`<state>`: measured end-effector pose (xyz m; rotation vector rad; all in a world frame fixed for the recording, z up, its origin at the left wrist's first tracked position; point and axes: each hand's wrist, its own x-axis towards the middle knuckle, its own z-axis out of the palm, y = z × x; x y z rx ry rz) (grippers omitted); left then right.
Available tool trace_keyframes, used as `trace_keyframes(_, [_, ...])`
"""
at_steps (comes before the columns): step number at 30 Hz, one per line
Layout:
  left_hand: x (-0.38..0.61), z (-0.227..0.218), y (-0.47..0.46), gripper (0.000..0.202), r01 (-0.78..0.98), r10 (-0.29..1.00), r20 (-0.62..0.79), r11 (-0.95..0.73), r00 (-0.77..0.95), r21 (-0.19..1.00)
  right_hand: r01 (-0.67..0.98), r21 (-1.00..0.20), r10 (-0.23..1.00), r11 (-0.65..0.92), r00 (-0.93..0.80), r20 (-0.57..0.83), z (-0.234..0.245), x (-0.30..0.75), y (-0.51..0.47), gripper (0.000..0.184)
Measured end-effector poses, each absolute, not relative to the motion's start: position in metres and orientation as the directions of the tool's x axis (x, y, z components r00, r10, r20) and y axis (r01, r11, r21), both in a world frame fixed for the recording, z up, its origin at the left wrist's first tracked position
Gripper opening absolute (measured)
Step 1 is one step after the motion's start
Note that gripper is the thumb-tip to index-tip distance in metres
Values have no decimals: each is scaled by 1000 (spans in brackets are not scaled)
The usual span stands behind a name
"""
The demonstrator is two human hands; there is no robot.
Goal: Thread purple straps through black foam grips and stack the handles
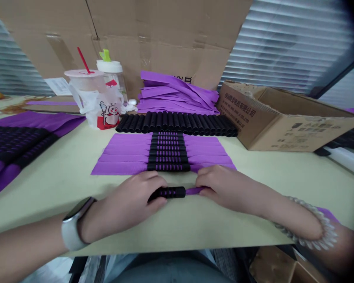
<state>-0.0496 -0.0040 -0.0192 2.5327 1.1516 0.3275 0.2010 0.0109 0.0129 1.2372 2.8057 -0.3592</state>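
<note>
My left hand [135,196] is closed round the left part of a black slotted tube [175,192] held just above the table. Purple shows through the tube's slots. From its right end comes a gathered purple fabric strip [194,190], pinched between the thumb and fingers of my right hand [216,182]. Just beyond my hands lies a row of similar tubes [168,159], stacked side by side, with flat purple strips [122,157] spreading out of both ends. Whether a strip comes out of the held tube's left end is hidden by my left hand.
Behind them lie a line of black tubes [177,122] and a pile of purple strips [174,94]. An open cardboard box [283,125] stands at right. A bagged cup [91,98] and a bottle [113,68] stand back left. More threaded tubes [23,143] lie at far left.
</note>
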Motion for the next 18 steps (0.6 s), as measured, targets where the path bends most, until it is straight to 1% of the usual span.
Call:
trace_keyframes(2, [-49,-24,-7,17,680,766,103,-616,634,399,708,-235,706,666,-700,-109,10,199,10,17])
trace_keyframes(5, [-48,-28,-9,22,664,763,148,-626,629,408,679,-299,695,670,-716,-67,5,197,9,12])
trace_keyframes(8, [-49,-30,-8,18,640,747,166,-644,643,420,653,-347,691,673,-722,-19,-1,199,8,10])
trace_keyframes(12, [-50,-30,-6,15,620,741,204,-654,639,433,619,-337,672,710,-739,58,-9,202,7,14])
trace_keyframes(16, [-50,-28,-5,13,608,730,201,-664,654,435,567,-301,625,767,-766,149,-14,203,7,19])
trace_keyframes(18, [-49,-27,-4,14,600,722,199,-671,663,436,548,-298,608,782,-775,171,-15,203,8,20])
